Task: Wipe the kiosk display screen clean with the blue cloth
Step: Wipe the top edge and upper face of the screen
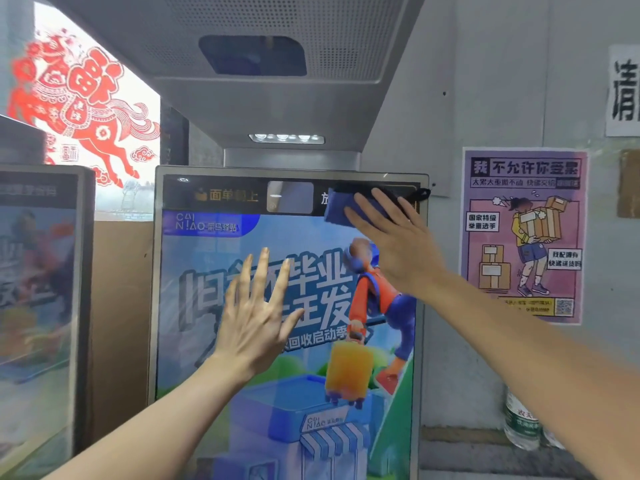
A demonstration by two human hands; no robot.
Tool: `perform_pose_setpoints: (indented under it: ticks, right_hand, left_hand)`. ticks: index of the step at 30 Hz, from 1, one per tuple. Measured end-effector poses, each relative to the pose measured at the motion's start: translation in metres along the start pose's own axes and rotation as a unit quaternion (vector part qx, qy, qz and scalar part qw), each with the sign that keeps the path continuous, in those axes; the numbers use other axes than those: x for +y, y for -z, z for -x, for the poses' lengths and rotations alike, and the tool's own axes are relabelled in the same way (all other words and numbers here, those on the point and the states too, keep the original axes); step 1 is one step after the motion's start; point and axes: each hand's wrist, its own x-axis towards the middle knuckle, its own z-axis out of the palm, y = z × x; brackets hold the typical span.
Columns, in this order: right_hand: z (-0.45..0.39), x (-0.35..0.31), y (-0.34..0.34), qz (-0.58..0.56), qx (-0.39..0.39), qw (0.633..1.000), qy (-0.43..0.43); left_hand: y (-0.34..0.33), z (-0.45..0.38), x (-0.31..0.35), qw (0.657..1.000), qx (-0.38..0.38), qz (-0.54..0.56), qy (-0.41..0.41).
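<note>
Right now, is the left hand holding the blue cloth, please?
No, the blue cloth lies under the right hand at the kiosk screen's top right, while the left hand is open and empty.

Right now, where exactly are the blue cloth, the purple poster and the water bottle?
blue cloth [337,211]: head view, on its bare left part beside the fingers.
purple poster [523,237]: head view, on the drawn figure carrying boxes.
water bottle [521,426]: head view, on its green label.

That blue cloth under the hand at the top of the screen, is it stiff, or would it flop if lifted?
The blue cloth is probably soft and floppy: it looks folded thick and flattens under the right hand. It likely weighs little. On the smooth kiosk screen it should slide easily and would probably fall if released.
</note>
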Motion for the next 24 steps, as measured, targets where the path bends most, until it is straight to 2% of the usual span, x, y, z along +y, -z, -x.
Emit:
perform_pose_setpoints:
  ticks: [5, 9, 14, 18, 24]
  right_hand:
    - [0.020, -0.032, -0.006, -0.032, 0.013, 0.999, 0.024]
    - [0.031, -0.055, -0.013, -0.035, -0.015, 0.996, 0.075]
    - [0.022, -0.043, -0.006, -0.018, -0.026, 0.994, 0.100]
    - [-0.006, -0.032, 0.004, 0.003, -0.031, 0.998, 0.049]
    - [-0.038, -0.035, 0.006, -0.038, -0.011, 0.998, -0.038]
  left_hand:
    - [-0.002, 0.007, -0.011, 1.000, 0.001, -0.003, 0.014]
    - [-0.002, 0.011, -0.017, 1.000, 0.004, -0.001, 0.017]
    - [-0.004, 0.011, -0.029, 1.000, -0.002, 0.001, 0.022]
    - [-0.002, 0.010, -0.035, 1.000, -0.003, -0.011, 0.007]
    - [-0.002, 0.013, -0.041, 0.999, 0.006, -0.031, -0.007]
